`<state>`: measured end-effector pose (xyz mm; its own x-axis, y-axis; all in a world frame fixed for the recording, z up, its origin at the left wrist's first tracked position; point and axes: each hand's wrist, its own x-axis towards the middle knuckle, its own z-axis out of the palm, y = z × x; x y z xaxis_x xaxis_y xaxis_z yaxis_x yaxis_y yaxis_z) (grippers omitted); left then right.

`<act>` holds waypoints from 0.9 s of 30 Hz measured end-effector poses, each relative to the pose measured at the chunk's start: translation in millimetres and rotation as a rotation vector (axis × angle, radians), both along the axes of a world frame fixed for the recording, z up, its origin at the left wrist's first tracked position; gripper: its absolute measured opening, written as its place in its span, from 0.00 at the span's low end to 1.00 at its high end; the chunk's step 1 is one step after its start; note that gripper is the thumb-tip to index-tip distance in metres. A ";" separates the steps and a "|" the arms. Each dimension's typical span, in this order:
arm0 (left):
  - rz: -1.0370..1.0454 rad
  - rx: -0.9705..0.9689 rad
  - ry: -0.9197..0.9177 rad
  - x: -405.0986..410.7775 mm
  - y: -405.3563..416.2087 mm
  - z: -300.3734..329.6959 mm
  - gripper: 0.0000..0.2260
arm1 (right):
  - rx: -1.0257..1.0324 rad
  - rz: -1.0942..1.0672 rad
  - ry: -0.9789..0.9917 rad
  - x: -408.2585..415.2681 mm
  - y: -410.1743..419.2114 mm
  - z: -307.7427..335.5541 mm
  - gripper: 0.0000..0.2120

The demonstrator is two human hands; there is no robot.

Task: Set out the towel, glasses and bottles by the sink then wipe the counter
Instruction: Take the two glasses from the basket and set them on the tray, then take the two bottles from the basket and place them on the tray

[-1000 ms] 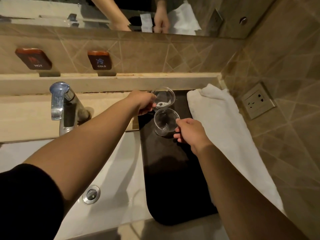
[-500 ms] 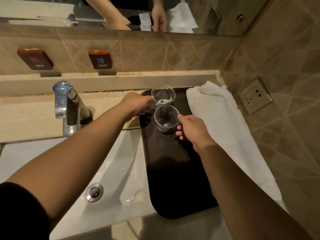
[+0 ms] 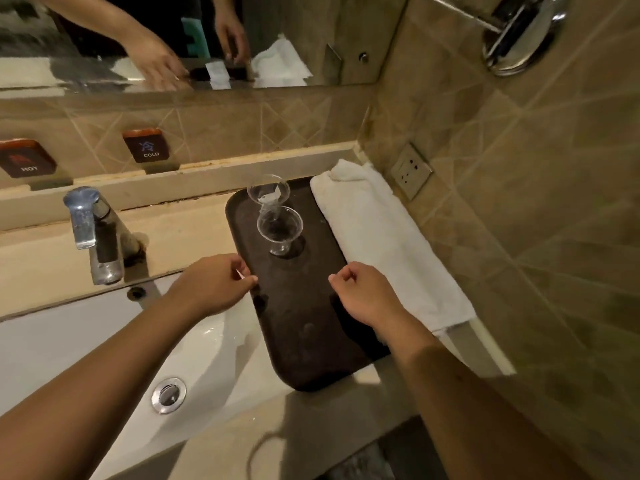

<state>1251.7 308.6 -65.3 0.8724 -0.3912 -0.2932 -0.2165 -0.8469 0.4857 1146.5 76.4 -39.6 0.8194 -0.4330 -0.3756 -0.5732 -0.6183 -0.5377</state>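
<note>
Nearest, both forearms come in from the bottom edge, their upper parts cut off by the frame. The sink (image 3: 86, 341) is also cut at the left, with one drain (image 3: 168, 395) in its basin. The counter (image 3: 242, 441) front runs blurred across the bottom.

The left hand (image 3: 211, 289) hangs at the tray's left edge, fingers loosely curled, thumb and forefinger nearly pinched; whether they grip anything or touch the rim cannot be told. The right hand (image 3: 367, 299) is over the tray's right part, fingers curled in and holding nothing visible; it covers some of the tray beneath.

The dark tray (image 3: 304, 341) lies between sink and towel, its near half bare. One white towel (image 3: 381, 237) lies folded along the tray's right side, touching it, close against the right wall.

Two glasses stand at the far end of the tray, just apart or touching, hard to say: the near glass (image 3: 280, 229) upright, the far glass (image 3: 268, 192) with something white inside it that is too faint to identify.

One tap (image 3: 97, 237) stands left of the tray. Beyond are two wall plaques, HOT (image 3: 26, 159) cut at the left and COLD (image 3: 147, 146), one socket (image 3: 411, 170) on the right wall, and a mirror (image 3: 311, 39) reflecting hands and towel.
</note>
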 end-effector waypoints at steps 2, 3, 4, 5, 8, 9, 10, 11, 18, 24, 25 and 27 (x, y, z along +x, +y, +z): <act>-0.096 0.051 -0.017 -26.3 -6.0 8.1 0.08 | -0.044 0.021 0.008 -35.7 -3.8 7.0 0.11; -0.150 0.080 -0.017 -41.3 -11.1 12.8 0.08 | -0.063 0.022 0.009 -57.1 -6.3 10.2 0.11; -0.201 0.103 -0.019 -57.6 -17.8 17.5 0.08 | -0.077 0.015 0.009 -80.0 -8.9 13.3 0.11; -0.254 0.118 -0.029 -74.6 -25.8 22.4 0.08 | -0.087 -0.001 0.012 -104.9 -11.8 16.6 0.10; -0.433 0.132 -0.078 -133.2 -57.0 39.0 0.08 | -0.108 -0.061 0.018 -189.6 -21.3 26.8 0.10; -0.508 0.131 -0.102 -156.0 -68.9 44.0 0.08 | -0.112 -0.089 0.016 -222.0 -23.4 30.4 0.11; -0.589 0.130 -0.131 -180.9 -80.9 49.3 0.09 | -0.117 -0.125 0.015 -256.8 -24.5 34.3 0.11; -0.662 0.127 -0.153 -207.7 -92.6 54.9 0.09 | -0.124 -0.163 0.014 -293.8 -24.0 38.5 0.11; -1.165 0.050 -0.220 -431.4 -164.2 86.6 0.10 | -0.137 -0.480 0.046 -563.5 13.7 56.8 0.15; -1.589 0.019 -0.140 -633.8 -197.1 95.8 0.13 | -0.188 -0.858 0.094 -768.4 77.6 58.5 0.08; -1.659 0.012 -0.139 -665.0 -199.9 96.4 0.13 | -0.180 -0.938 0.105 -797.4 87.8 56.5 0.08; -1.799 -0.020 -0.146 -723.6 -204.1 98.0 0.10 | -0.149 -1.104 0.105 -851.5 108.6 51.8 0.07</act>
<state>528.2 104.5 32.7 -0.5626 -0.7897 -0.2447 -0.8035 0.4526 0.3867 295.0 185.0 12.3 -0.0749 -0.9498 -0.3037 -0.8856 0.2033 -0.4176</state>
